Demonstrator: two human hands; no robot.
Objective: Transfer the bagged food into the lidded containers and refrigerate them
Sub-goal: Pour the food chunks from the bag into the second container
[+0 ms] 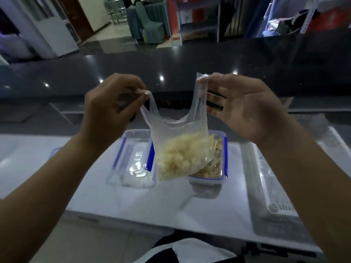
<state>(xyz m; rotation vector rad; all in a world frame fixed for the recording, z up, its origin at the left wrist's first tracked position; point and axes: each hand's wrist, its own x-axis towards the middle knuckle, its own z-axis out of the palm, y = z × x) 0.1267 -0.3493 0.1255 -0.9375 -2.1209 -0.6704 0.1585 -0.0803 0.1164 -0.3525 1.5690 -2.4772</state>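
Presently, thin clear plastic bag [178, 149] of pale yellow food chunks, held above white table [133, 202], left hand [108, 109] pinching one handle, right hand [245, 109] pinching the other, remaining fingers spread.

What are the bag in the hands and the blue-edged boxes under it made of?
The bag looks like thin, soft clear plastic film: it wrinkles, stretches into strands at the handles, and the pale food shows through. The right container and the left container look like stiff, glossy clear plastic with blue trim: light glints off them and they hold their shape.
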